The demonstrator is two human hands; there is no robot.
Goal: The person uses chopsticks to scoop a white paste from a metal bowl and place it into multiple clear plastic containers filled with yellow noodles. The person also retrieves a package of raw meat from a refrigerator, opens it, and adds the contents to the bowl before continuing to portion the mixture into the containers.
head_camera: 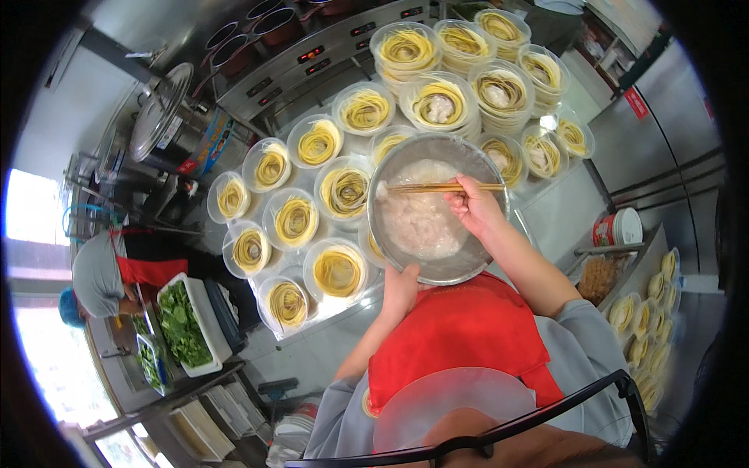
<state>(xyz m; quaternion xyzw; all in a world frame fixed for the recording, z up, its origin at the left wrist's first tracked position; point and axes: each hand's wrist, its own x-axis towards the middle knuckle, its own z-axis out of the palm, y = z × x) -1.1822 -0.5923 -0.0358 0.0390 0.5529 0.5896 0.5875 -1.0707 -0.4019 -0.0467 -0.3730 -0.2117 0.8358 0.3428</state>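
My left hand grips the near rim of a large metal bowl, its fingers hidden beneath. Pale, wet slices that look like raw meat lie in the bowl. Over it, my right hand holds a pair of wooden chopsticks, whose tips pinch a small pale piece near the left wall. Around the bowl, round plastic containers hold coils of yellow noodles, such as the near container. A stacked container behind the bowl has a pale lump on its noodles.
All this stands on a metal table. Saucepans sit on a cooker at the back. A person bends over a sink at left, beside a white tub of leafy greens. More noodle containers fill a shelf at right.
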